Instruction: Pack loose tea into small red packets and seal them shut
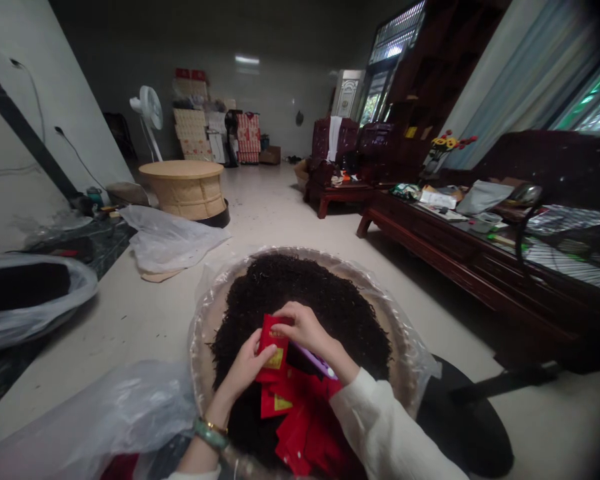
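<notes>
A small red packet (274, 343) with gold print and a yellow patch is held upright between my two hands. My left hand (249, 363) grips its left side, thumb across the front. At its top edge my right hand (303, 328) has its fingers closed on the packet. Beneath them, more red packets (305, 427) lie in an overlapping pile on dark, dry strands like loose tea leaves (305, 287). A purple-edged flat object (317, 363) is partly hidden under my right forearm. The leaves fill a wide round basket (200, 340) lined with clear plastic.
Clear plastic sheeting (130, 400) lies left of the basket, and a second plastic-lined container (80, 293) of dark material sits further left. On the right are a black round base (465, 420) and a long wooden table (440, 233) covered with items. A round woven stand (180, 190) stands ahead.
</notes>
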`<state>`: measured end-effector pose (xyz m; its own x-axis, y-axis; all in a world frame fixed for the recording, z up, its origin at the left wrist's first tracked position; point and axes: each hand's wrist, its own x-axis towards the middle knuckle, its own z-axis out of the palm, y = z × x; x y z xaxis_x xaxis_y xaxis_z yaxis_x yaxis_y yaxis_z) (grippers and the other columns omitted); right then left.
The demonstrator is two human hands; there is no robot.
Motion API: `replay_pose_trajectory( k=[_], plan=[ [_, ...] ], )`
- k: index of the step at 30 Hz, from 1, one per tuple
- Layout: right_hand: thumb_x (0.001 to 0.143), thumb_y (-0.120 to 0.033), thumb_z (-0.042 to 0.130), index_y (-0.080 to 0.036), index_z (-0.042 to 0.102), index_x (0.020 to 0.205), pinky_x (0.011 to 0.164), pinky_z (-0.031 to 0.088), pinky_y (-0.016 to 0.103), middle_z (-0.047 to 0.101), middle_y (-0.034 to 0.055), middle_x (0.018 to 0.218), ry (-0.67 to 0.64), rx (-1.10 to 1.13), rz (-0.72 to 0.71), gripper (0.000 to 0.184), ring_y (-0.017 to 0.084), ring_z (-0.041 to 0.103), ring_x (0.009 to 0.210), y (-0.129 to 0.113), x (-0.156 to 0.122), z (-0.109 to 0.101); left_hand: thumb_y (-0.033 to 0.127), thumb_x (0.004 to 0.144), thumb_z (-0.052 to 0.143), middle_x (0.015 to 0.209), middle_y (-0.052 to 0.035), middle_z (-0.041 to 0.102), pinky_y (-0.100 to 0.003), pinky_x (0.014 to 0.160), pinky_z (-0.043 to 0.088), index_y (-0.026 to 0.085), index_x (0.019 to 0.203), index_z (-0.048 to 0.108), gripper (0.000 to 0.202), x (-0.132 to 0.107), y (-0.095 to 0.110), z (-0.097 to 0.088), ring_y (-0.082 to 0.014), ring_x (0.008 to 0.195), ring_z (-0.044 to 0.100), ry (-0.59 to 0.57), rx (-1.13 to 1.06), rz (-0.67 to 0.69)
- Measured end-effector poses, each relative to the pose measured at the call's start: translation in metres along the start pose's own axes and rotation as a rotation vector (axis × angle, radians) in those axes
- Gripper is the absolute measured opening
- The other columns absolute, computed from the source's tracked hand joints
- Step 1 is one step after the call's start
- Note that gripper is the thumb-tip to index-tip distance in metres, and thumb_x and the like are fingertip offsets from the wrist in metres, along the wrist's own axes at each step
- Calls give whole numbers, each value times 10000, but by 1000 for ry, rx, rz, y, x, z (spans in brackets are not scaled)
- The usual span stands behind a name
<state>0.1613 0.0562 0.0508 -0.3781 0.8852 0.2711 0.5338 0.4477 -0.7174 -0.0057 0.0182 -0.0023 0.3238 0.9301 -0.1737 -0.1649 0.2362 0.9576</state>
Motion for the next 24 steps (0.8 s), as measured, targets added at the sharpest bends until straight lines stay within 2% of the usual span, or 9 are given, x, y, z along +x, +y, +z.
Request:
replay_pose_trajectory(
  k=[2, 3, 6, 9, 13, 17, 20, 22, 24],
  plan=[
    [762, -304, 724, -195, 649, 1106, 661, 424, 240, 601, 36, 910, 90, -20, 45, 368, 138, 541, 731, -1, 0, 0, 417, 679, 739, 979, -77, 719, -349, 763, 531, 162, 1165, 526, 589, 0, 2, 1, -242, 868, 686, 0, -11, 4],
    [756, -366, 730, -193, 630, 1144, 658, 425, 247, 595, 44, 923, 90, -61, 48, 436, 143, 537, 734, -2, 0, 0, 392, 675, 742, 950, -69, 724, -350, 765, 531, 160, 1154, 540, 569, 1, 3, 1, -239, 858, 687, -1, -2, 11],
    [779, -511, 675, -175, 705, 901, 644, 382, 249, 600, 37, 779, -8, -252, -4, 359, 161, 529, 740, -6, 4, 1, 300, 629, 769, 936, -64, 730, -346, 802, 522, 151, 1050, 609, 474, 1, 5, 3, -240, 891, 678, 24, 70, 39],
    [825, -540, 607, -174, 681, 659, 575, 310, 237, 581, 19, 644, -68, -360, -50, 409, 136, 515, 656, -6, 7, 5, 275, 588, 791, 959, -79, 730, -347, 793, 525, 142, 972, 634, 436, 1, 7, 7, -248, 891, 678, 26, 86, 17],
    [831, -494, 628, -174, 662, 613, 536, 255, 230, 592, -1, 617, -49, -361, -66, 389, 99, 496, 575, -3, 8, 13, 319, 595, 797, 953, -89, 732, -329, 752, 529, 132, 972, 629, 453, 0, 6, 15, -242, 856, 685, 14, -21, -3],
    [828, -479, 639, -167, 625, 567, 542, 255, 226, 590, -7, 586, -37, -315, -48, 408, 93, 478, 558, -1, 7, 18, 266, 534, 834, 784, -57, 730, -291, 666, 521, 108, 887, 660, 424, -1, 2, 23, -214, 713, 682, 82, -5, -27],
    [911, -466, 519, -172, 614, 604, 547, 273, 224, 602, -4, 602, -9, -254, 91, 435, 99, 489, 562, 2, 4, 11, 264, 508, 852, 664, -40, 712, -281, 603, 522, 103, 812, 660, 394, -1, 1, 26, -195, 607, 673, 128, -18, -87],
    [958, -439, 417, -177, 629, 718, 570, 304, 228, 639, 16, 686, 21, -267, 245, 414, 121, 539, 616, 8, -5, 3, 295, 498, 864, 670, -43, 718, -293, 590, 539, 112, 834, 653, 437, 0, 1, 25, -198, 587, 682, 153, -87, -123],
    [925, -445, 469, -172, 628, 895, 617, 347, 246, 669, 58, 840, -3, -354, 388, 317, 170, 596, 734, 17, -20, -3, 316, 468, 882, 734, -58, 735, -302, 592, 556, 121, 864, 653, 497, 1, 2, 21, -206, 600, 698, 201, -154, -131]
  ],
)
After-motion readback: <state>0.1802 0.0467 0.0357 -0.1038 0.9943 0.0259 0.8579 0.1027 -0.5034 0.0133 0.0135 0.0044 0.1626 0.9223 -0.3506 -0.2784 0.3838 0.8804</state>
